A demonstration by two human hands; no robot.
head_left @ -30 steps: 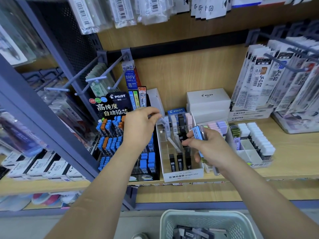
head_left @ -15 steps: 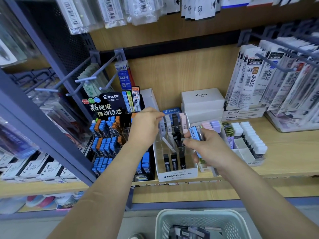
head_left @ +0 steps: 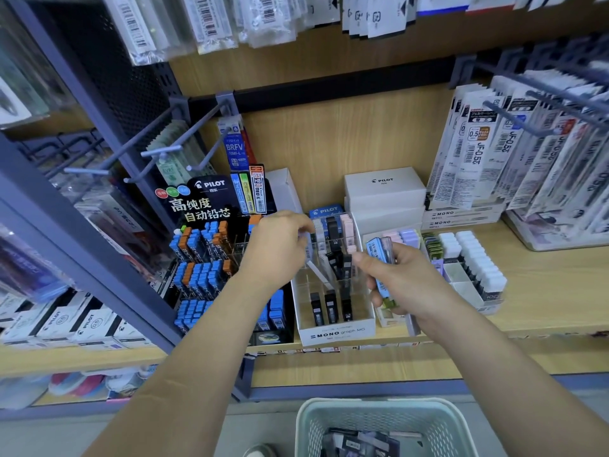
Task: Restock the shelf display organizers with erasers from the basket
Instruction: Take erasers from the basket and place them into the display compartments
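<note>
A white "MONO graph MG" organizer (head_left: pixel 337 334) with clear dividers stands on the shelf, with slim black packs in its front row and black, white and pink ones at the back. My left hand (head_left: pixel 278 247) is at its back-left corner, fingertips pinched on a slim white pack (head_left: pixel 308 250) there. My right hand (head_left: pixel 407 285) hovers over the organizer's right side, closed on a bundle of slim packs (head_left: pixel 379 252), mostly blue, with a green one below. The pale green basket (head_left: pixel 379 420) sits below the shelf with dark packs in it.
A black Pilot lead display (head_left: pixel 204 258) with blue and orange packs stands left of the organizer. To the right is a second organizer (head_left: pixel 474 268) of white and pastel erasers. White Pilot boxes (head_left: pixel 384 189) sit behind. Metal hooks (head_left: pixel 158 153) and hanging refills (head_left: pixel 487 153) jut out above.
My left hand's fingers have shifted slightly right onto the organizer's back-left compartment. My right hand keeps its bundle in about the same place. The view moved a little.
</note>
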